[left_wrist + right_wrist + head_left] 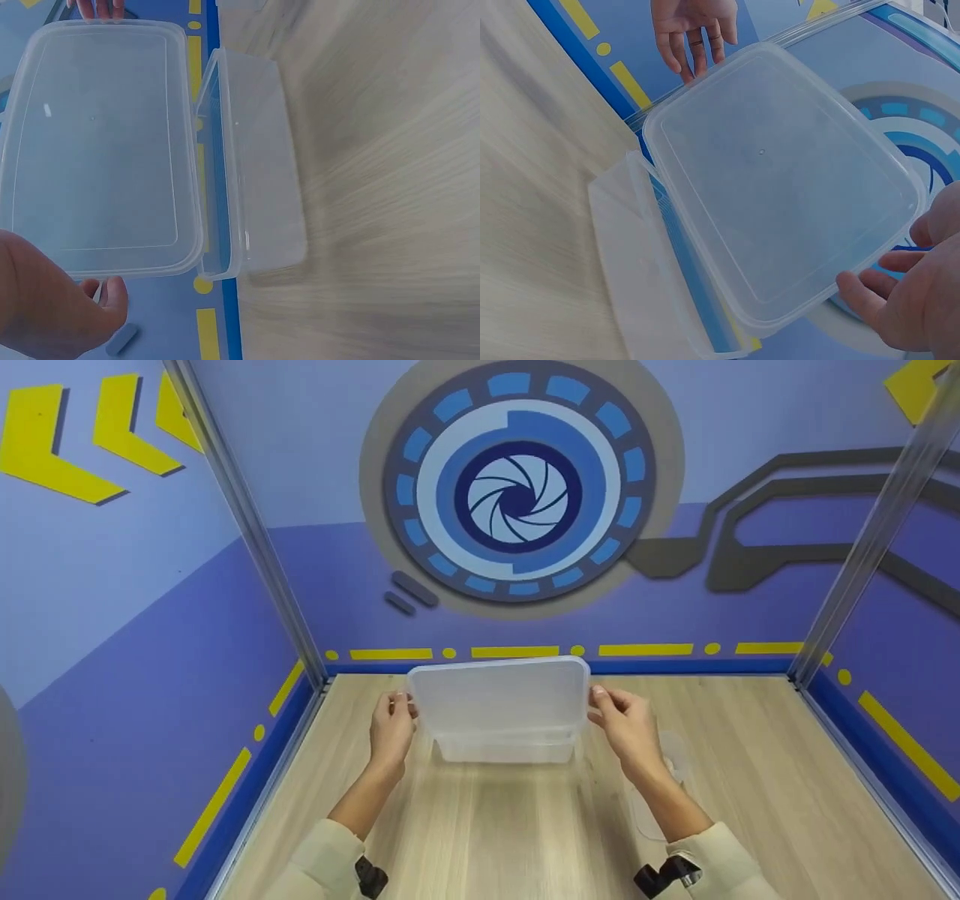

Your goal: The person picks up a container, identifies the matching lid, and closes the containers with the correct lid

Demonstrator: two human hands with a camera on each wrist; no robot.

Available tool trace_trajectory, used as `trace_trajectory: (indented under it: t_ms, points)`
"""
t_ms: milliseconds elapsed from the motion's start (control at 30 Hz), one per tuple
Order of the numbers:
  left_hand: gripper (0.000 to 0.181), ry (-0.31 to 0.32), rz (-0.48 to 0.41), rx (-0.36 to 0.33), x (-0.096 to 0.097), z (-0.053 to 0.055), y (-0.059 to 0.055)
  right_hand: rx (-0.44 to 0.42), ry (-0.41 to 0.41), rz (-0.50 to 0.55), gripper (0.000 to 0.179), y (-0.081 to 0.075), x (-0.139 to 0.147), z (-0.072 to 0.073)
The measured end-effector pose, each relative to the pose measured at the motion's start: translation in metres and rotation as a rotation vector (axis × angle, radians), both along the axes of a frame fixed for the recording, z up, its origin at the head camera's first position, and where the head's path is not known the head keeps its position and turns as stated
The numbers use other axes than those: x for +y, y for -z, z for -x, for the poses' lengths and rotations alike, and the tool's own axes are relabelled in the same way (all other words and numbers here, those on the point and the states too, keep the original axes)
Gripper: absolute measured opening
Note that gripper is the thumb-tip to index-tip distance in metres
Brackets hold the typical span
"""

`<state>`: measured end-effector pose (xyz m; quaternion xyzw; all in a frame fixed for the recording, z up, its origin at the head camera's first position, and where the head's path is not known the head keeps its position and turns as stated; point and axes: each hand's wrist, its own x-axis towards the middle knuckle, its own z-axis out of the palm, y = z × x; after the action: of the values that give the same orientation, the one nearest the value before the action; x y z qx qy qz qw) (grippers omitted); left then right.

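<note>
A clear plastic lid [501,697] with rounded corners is held raised and tilted nearly upright. Below it, a translucent rectangular box [506,751] sits on the table, its open top showing in the left wrist view. My left hand [393,727] holds the lid's left edge, with thumb and fingertips at the rim. At the opposite edge, my right hand [622,727] pinches the rim between thumb and fingers. In the right wrist view the lid [780,172] stands beside the box's open rim [686,262], lower edge close to it.
Partly hidden under my right forearm, another clear plastic piece [649,817] lies on the wooden table [495,840]. Patterned panels with metal corner posts [247,510] enclose the table at the back and both sides.
</note>
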<state>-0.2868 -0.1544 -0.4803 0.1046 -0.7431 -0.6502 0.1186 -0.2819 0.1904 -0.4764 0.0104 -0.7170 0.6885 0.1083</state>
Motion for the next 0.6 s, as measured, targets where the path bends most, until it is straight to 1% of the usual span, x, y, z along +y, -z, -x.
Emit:
trace_trajectory:
  t_ms: [133,300,467,600]
  points:
    - [0.038,-0.011,-0.019,0.014,-0.0003,0.0004,0.0005,0.004,0.029,0.002,0.034,0.0024,-0.0012,-0.0002]
    - [0.040,-0.025,-0.046,0.035,0.0001,0.0023,0.0020,0.003,0.051,-0.046,0.033,0.0054,-0.0022,-0.0001]
    - [0.041,-0.012,-0.075,0.026,-0.0006,0.0022,0.0042,0.007,0.066,-0.091,0.033,0.0058,-0.0028,-0.0007]
    - [0.040,-0.010,-0.101,0.019,-0.0008,0.0026,0.0055,0.004,0.097,-0.133,0.031,0.0041,-0.0038,-0.0019]
